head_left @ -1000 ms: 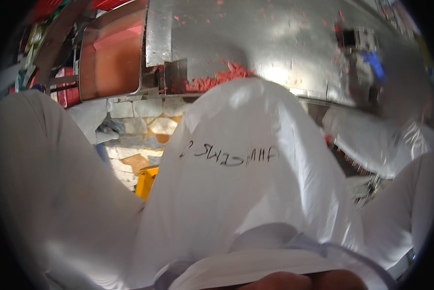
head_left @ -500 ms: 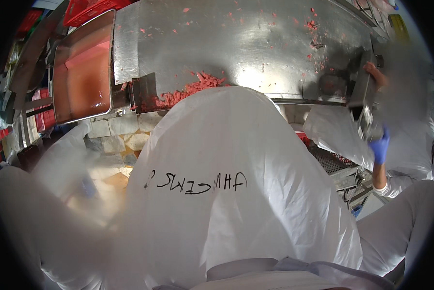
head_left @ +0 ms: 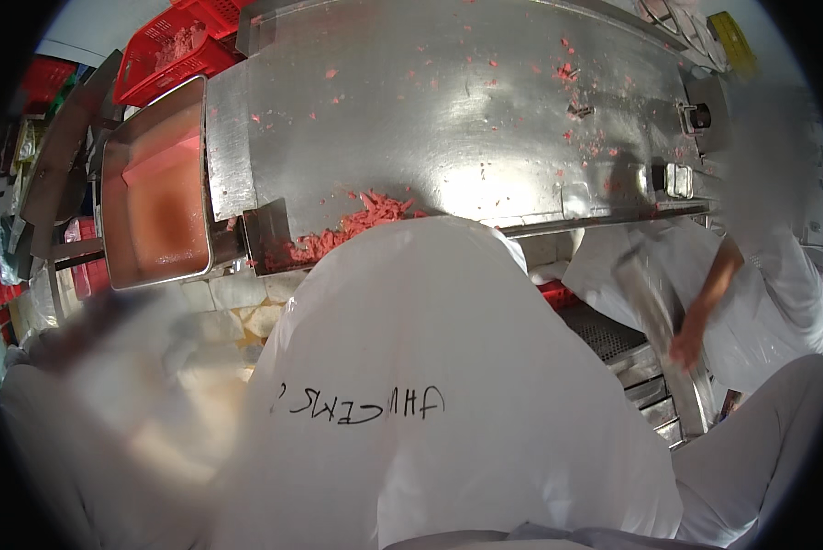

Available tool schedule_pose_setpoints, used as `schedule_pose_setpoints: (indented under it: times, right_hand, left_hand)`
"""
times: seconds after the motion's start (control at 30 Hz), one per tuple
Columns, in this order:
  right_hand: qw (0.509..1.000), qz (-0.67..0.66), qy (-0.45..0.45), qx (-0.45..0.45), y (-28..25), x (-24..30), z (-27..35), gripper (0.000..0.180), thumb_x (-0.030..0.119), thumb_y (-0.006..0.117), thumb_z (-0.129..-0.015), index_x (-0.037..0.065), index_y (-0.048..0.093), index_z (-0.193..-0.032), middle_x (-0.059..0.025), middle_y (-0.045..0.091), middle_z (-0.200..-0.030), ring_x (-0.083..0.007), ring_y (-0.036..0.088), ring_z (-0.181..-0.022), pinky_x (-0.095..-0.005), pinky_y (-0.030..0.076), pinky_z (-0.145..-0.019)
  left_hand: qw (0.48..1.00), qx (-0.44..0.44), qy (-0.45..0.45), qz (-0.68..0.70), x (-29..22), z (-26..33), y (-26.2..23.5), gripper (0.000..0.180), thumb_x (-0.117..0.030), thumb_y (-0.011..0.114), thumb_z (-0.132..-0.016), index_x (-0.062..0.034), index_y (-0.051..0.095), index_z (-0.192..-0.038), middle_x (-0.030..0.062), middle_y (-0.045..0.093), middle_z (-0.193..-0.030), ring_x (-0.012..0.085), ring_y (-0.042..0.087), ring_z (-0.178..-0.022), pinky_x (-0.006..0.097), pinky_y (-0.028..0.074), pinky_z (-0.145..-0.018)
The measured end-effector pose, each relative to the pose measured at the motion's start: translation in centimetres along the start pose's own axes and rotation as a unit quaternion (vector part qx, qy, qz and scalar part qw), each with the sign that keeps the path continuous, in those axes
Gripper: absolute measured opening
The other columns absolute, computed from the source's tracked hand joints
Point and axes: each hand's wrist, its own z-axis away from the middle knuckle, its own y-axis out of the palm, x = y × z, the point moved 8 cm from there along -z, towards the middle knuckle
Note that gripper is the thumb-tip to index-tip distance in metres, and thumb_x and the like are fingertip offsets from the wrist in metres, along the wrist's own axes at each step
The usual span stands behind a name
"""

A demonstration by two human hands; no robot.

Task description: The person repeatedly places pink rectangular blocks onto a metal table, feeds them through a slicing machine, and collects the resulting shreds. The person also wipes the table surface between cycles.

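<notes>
Neither of my hands shows. My white left sleeve (head_left: 40, 431) and white right sleeve (head_left: 751, 435) bend outward at the two sides, and a white apron (head_left: 448, 339) with dark handwriting covers my front. A steel table (head_left: 356, 119) lies just beyond the apron. Along its near left edge is a pile of reddish meat scraps (head_left: 375, 213), with smaller bits scattered over the top. Left of the table stands a deep steel tub (head_left: 208, 197) of cloudy orange-pink liquid. A pink block (head_left: 162, 160) lies partly in the liquid.
At right a co-worker's bare hand (head_left: 686, 348) touches a long steel panel (head_left: 663, 316) tilted below the table edge. A red crate (head_left: 145, 78) with pinkish pieces stands at the back left. Steel racks (head_left: 604, 335) sit under the right side. Blur hides the lower left.
The table and tub appear lower in the picture, and more of the red crate shows. At right, the co-worker has taken the steel panel off the table's end and lowered it; the blue-gloved hand no longer shows.
</notes>
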Motion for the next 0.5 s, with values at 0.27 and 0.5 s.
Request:
schedule_pose_setpoints:
  times: [0.27, 0.5]
  right_hand:
    - [0.946, -0.101, -0.074, -0.299, -20.4, 3.9, 2.5, 0.045, 0.021, 0.068, -0.103, 0.0, 0.06, -0.142, -0.0102, 0.069, -0.128, -0.0187, 0.065, -0.113, -0.0331, 0.05, -0.1]
    - [0.947, 0.059, 0.294, -0.115, -1.8, -31.8, 4.6, 0.073, 0.04, 0.079, -0.094, 0.001, 0.053, -0.15, -0.0198, 0.067, -0.139, -0.0324, 0.064, -0.129, -0.0407, 0.047, -0.111]
  left_hand:
    - [0.967, -0.17, 0.175, 0.068, -6.6, -7.0, -8.3, 0.049, -0.027, 0.07, -0.097, -0.0035, 0.061, -0.14, 0.0156, 0.06, -0.143, 0.0279, 0.062, -0.127, 0.041, 0.051, -0.107]
    - [0.926, 0.139, -0.122, 0.328, 0.7, -10.7, 18.9, 0.043, -0.01, 0.067, -0.093, -0.0028, 0.065, -0.136, 0.0138, 0.064, -0.137, 0.0275, 0.061, -0.128, 0.042, 0.047, -0.11]
